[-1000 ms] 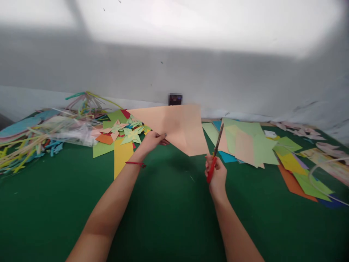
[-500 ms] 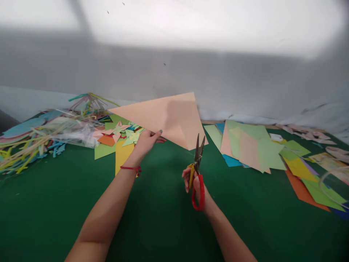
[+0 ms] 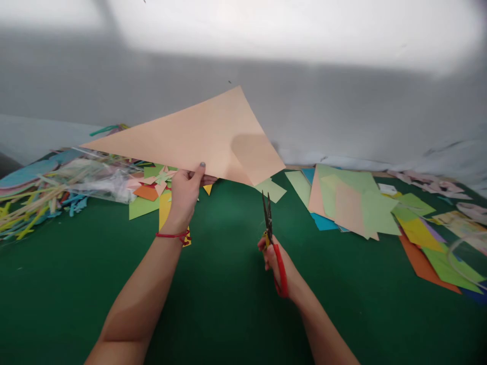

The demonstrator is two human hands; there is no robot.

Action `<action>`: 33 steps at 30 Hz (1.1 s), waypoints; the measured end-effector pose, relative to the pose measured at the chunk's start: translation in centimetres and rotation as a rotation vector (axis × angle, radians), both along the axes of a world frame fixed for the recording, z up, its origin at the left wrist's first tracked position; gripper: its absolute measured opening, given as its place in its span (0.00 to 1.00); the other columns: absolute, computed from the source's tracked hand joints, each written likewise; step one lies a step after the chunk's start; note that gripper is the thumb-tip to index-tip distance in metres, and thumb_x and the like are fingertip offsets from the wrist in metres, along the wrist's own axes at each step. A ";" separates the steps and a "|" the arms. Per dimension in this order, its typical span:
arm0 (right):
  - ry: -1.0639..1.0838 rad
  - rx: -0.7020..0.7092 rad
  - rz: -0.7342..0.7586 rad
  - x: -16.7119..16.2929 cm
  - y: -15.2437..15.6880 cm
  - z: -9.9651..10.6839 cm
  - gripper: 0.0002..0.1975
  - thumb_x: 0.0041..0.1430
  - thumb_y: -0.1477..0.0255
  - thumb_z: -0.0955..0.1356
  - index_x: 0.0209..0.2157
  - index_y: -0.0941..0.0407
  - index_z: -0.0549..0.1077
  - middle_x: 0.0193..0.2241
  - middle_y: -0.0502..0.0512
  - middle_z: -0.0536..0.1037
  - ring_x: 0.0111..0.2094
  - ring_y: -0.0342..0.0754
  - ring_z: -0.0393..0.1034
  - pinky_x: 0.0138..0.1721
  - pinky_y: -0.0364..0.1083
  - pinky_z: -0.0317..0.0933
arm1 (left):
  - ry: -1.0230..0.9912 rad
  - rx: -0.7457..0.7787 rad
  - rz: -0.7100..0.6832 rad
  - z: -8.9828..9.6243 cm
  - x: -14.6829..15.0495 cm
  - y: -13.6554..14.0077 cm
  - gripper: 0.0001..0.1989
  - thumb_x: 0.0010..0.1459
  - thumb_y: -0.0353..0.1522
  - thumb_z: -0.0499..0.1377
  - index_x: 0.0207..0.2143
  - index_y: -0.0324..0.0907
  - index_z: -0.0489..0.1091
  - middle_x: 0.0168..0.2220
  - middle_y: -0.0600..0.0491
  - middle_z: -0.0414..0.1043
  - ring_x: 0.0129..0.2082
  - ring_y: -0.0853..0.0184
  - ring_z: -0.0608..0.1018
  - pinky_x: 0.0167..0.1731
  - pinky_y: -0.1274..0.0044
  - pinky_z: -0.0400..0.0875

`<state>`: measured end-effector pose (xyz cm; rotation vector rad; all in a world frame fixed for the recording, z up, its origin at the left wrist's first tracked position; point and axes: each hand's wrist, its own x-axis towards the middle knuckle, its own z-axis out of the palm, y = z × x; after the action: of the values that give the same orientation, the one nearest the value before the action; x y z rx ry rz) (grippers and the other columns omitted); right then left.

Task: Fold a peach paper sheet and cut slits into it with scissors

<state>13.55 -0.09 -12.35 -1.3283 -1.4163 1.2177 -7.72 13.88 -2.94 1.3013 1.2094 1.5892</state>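
My left hand (image 3: 188, 190) is closed on the lower edge of a large peach sheet of paper (image 3: 190, 129), thumb on top and fingers beneath. The sheet is held up off the table, its long point reaching left and its wide end to the right. In my right hand (image 3: 272, 253) is a pair of scissors (image 3: 269, 225) with one red and one yellow handle. Their blades point up, slightly apart, below the sheet's right corner and not touching it. A pale green piece of paper (image 3: 273, 190) lies just behind the blade tips, partly covered by the sheet.
Small cut paper pieces (image 3: 150, 180) lie on coloured sheets behind my left hand. At far left are paper strips (image 3: 34, 203) and a clear plastic bag (image 3: 102, 180). Stacked pale sheets (image 3: 353, 203) and more coloured papers (image 3: 422, 233) lie right on the green table (image 3: 228, 304).
My left hand has moved left with the peach sheet, which is raised and turned. The scissors have turned, their blades closer together. The pale green piece now shows below the sheet.
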 end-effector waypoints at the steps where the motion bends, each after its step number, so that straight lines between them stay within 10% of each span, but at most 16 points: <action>1: -0.019 0.013 0.003 0.1 0.1 -0.2 0.21 0.58 0.52 0.58 0.38 0.55 0.64 0.29 0.52 0.66 0.25 0.43 0.58 0.25 0.43 0.56 | 0.001 0.007 -0.007 0.0 0.1 -0.1 0.11 0.55 0.38 0.56 0.29 0.38 0.68 0.22 0.51 0.74 0.26 0.67 0.79 0.30 0.77 0.75; 33: 0.047 -0.053 -0.027 -0.4 -0.3 2.1 0.24 0.57 0.48 0.56 0.27 0.55 0.62 0.17 0.48 0.64 0.19 0.42 0.60 0.23 0.43 0.58 | 0.313 -0.092 -0.168 -0.1 2.0 -1.3 0.16 0.54 0.40 0.57 0.20 0.38 0.71 0.20 0.51 0.74 0.22 0.68 0.78 0.30 0.77 0.74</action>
<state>13.20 -0.34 -10.26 -1.3419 -1.3373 1.2680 -5.70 12.60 -3.04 1.5880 1.3033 1.2282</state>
